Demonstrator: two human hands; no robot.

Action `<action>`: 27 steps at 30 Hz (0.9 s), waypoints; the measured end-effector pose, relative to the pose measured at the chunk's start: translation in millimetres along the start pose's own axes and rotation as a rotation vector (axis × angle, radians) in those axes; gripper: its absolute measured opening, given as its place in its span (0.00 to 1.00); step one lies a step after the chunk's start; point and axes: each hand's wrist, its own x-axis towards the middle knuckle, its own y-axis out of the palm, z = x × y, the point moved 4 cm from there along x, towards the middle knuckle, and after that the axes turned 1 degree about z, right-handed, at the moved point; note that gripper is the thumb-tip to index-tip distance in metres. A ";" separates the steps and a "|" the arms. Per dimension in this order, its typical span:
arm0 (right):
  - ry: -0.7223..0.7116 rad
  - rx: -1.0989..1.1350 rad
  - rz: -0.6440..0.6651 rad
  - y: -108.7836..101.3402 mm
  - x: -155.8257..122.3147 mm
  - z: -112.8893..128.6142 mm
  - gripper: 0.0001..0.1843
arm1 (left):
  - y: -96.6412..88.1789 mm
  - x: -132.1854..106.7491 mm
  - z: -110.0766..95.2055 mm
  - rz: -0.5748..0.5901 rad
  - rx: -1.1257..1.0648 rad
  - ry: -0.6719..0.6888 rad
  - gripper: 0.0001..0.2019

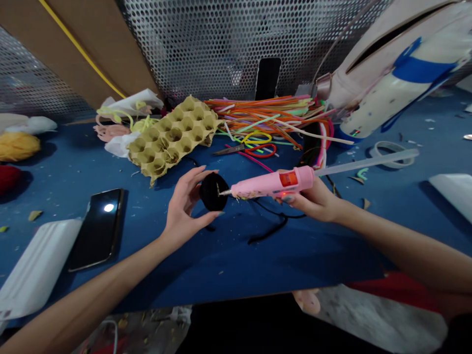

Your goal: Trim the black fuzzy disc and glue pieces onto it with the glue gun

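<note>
Ball [210, 192]: black and fuzzy, held just above the desk [221, 260], between my two hands.
Left hand [183, 209]: pinching the ball's rim lightly between thumb and fingertips, the other fingers spread.
Right hand [317, 200]: clenched round the pink glue gun [275, 183], its nozzle touching the ball's right side.
Handling: the ball looks light and soft and would likely squash, so I judge it best held by its edges, clear of the nozzle.
Beyond left hand: egg tray [173, 140].
Left of left hand: phone [98, 228], flat on the desk.
</note>
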 end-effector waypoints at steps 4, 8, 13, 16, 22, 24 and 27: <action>-0.092 -0.057 0.022 -0.6 2.8 4.0 0.10 | 0.0 0.4 -1.0 -0.001 -0.002 0.011 0.46; -0.121 -0.093 0.024 -1.5 2.9 3.9 0.09 | -0.4 0.6 -1.3 -0.003 0.008 0.012 0.46; -0.140 -0.065 0.035 -1.4 1.3 4.4 0.06 | -0.5 0.5 -1.5 -0.004 0.021 0.007 0.46; -0.144 -0.083 0.039 -1.0 2.4 6.2 0.09 | -0.3 0.5 -1.5 -0.004 0.022 0.009 0.45; -0.158 -0.084 0.053 0.4 3.3 6.4 0.09 | -0.5 0.0 -0.4 -0.009 0.020 0.009 0.45; -0.137 -0.074 0.065 1.1 1.8 4.0 0.08 | -0.5 -0.3 -0.1 -0.011 0.017 0.009 0.45; -0.108 -0.068 0.074 1.6 0.1 1.0 0.09 | -0.3 -0.5 0.4 -0.011 0.013 -0.001 0.45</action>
